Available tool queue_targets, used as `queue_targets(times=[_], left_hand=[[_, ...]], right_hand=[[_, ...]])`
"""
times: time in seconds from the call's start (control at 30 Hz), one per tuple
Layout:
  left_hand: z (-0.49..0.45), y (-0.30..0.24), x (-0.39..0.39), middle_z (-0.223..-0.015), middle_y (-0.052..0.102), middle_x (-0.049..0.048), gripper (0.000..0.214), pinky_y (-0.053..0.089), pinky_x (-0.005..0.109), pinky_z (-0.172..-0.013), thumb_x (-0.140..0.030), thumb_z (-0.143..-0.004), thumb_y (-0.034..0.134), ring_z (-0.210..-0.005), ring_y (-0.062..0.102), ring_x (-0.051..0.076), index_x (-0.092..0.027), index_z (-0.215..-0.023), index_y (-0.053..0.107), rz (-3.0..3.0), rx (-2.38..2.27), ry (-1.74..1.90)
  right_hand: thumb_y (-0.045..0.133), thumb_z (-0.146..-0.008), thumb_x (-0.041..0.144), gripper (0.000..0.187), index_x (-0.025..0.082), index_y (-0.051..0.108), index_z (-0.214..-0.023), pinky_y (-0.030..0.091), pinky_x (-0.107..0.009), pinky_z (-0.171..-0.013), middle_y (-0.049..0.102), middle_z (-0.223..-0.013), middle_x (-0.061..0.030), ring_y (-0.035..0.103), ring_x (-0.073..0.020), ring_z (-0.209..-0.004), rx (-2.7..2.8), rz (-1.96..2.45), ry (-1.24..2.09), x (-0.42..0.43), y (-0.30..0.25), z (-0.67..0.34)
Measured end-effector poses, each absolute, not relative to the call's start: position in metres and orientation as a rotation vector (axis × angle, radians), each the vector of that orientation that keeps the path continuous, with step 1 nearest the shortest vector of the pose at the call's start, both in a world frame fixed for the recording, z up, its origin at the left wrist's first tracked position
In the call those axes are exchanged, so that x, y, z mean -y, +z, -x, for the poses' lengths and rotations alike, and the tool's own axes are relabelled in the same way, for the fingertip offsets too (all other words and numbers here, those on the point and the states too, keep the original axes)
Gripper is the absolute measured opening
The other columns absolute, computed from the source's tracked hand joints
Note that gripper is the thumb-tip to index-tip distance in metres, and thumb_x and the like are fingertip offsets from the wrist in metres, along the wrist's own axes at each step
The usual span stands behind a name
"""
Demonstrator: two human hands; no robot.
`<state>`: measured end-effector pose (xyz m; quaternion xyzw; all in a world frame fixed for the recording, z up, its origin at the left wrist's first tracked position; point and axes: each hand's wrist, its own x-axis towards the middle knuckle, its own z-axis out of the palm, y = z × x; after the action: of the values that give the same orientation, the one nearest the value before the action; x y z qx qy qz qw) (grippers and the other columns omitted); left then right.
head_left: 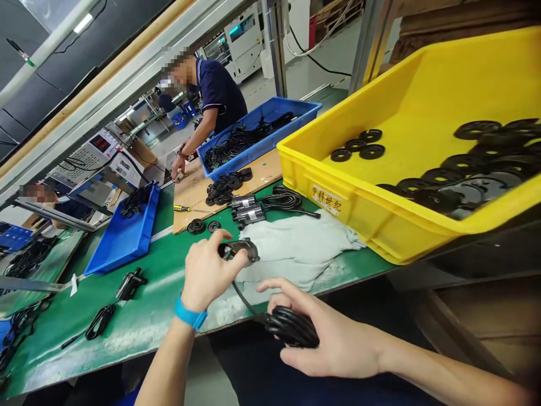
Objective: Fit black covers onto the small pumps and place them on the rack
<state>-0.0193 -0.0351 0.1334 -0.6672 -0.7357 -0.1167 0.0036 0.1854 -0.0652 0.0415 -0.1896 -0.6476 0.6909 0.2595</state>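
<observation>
On the green worktop (143, 321), the left hand (207, 276) pinches a round black part (239, 251) with its fingers (222, 238), while the right hand (333, 338) curls around a coiled black cable (291, 328).

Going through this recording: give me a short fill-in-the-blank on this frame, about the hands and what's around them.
The left hand wears a ____ wristband.
The right hand grips a coiled black cable that runs up to the fitting held in the ____ hand.
The plastic crate at the right is ____.
The crumpled cloth lies on a ____ bench mat.

Missing words: blue; left; yellow; green.
</observation>
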Motion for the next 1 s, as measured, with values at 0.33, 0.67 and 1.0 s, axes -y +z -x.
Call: queue_targets(times=[0.33,0.67,1.0], left_hand=[[-0.007,0.096,-0.044,-0.087,0.078,0.0112,0.044,0.05,0.035,-0.073,-0.061,-0.086,0.053,-0.09,0.072,0.034,-0.024,-0.082,0.076,2.343,2.326,0.286],[0.037,0.079,-0.017,-0.148,0.057,0.0111,0.072,0.04,0.042,-0.116,-0.062,-0.086,0.067,-0.136,0.052,0.03,-0.025,-0.147,0.053,3.07,2.107,-0.637],[0.013,-0.01,0.003,-0.149,0.054,0.0106,0.081,0.04,0.041,-0.118,-0.03,-0.074,0.088,-0.139,0.051,0.028,-0.025,-0.144,0.05,2.449,2.173,-2.029]], right_hand=[[0.062,-0.08,0.03,0.022,0.022,0.073,-0.097,0.058,-0.038,-0.083,0.077,-0.092,-0.0042,0.072,-0.0249,-0.086,1.851,0.947,1.401,0.023,0.024,-0.221],[0.067,-0.078,0.043,0.023,0.021,0.076,-0.082,0.057,-0.034,-0.068,0.077,-0.081,-0.0028,0.071,-0.0244,-0.074,1.806,1.121,1.277,0.005,0.033,-0.225],[0.05,-0.092,0.008,0.024,0.013,0.074,-0.09,0.055,-0.047,-0.087,0.074,-0.087,-0.0114,0.069,-0.0299,-0.088,2.14,1.048,-0.044,-0.011,0.035,-0.231]])
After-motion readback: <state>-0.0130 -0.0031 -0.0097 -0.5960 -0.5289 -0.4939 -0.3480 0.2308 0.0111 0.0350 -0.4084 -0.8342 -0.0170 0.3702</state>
